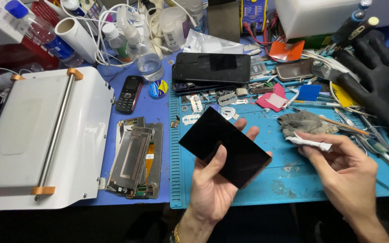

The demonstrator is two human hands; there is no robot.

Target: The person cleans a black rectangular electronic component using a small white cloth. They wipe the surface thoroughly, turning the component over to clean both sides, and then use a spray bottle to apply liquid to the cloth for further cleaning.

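Left hand (212,180) closed around black glass panel (225,147), held tilted above blue mat (293,180). Right hand (345,168) pinching white tissue (310,142) between fingertips, near grey cloth (306,122).

Left hand (212,189) holds a glossy, smooth black glass phone screen (225,147); right hand (345,168) pinches a crumpled white tissue (310,142). Blue work mat (293,175) looks matt, rubbery, stained. The white machine (86,148) is painted metal with a shiny steel rod (56,130); the grey rag (305,121) is rough cloth.
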